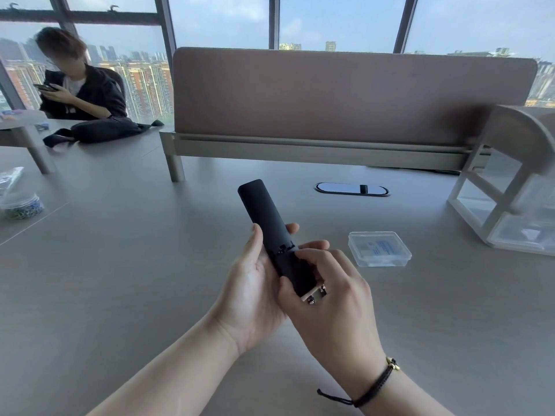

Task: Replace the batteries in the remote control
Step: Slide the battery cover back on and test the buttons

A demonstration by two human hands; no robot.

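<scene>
Black remote lies in the left hand, long axis pointing away, while the right hand pinches its cover at the near end, above the desk.

Left hand palm up, fingers curled, cradling; right hand just beside it, thumb and fingers pinching.

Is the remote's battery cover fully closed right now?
No. The battery cover is slid partway off the remote: a gap shows at its upper edge, and it overhangs the lower end.
</scene>
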